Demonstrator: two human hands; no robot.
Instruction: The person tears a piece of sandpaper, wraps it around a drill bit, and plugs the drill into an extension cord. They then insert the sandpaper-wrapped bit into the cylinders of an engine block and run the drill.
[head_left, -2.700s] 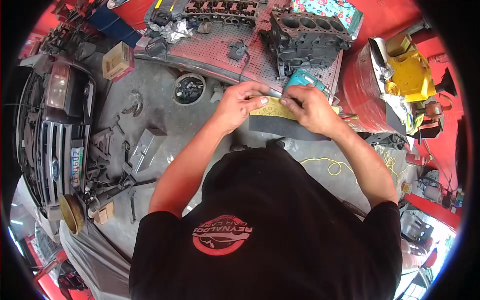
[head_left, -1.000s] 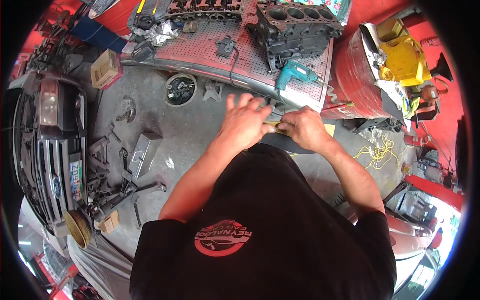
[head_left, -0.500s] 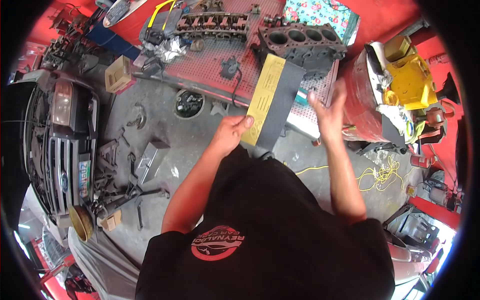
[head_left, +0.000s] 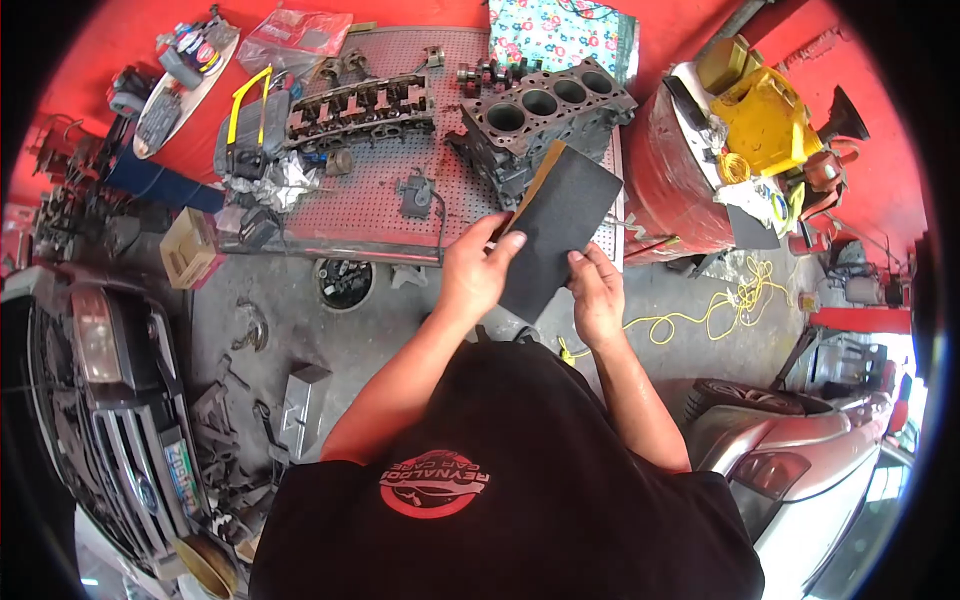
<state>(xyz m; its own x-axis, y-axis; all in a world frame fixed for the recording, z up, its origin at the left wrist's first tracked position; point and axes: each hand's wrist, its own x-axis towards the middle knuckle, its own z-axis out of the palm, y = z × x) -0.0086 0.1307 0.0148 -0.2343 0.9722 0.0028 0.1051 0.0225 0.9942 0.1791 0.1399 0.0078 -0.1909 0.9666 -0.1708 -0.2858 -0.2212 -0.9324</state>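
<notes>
A folded sheet of sandpaper is held up in front of me, its dark grit face showing and a strip of yellowish backing along the far left edge. My left hand pinches its left edge, thumb on the dark face. On the lower right edge, my right hand is closed with the thumb on top of the sheet. Just beyond the sandpaper stands an engine block with a row of open cylinder bores. A cylinder head lies to its left on the bench.
The perforated red bench top also bears a small dark part with a cable. A red drum and a yellow container are at right. A yellow cord lies on the floor. Vehicles stand on both sides.
My right hand has come in from the right and closed on the sandpaper. The sheet has turned, so more dark face and less yellow backing shows. The view has shifted right.
</notes>
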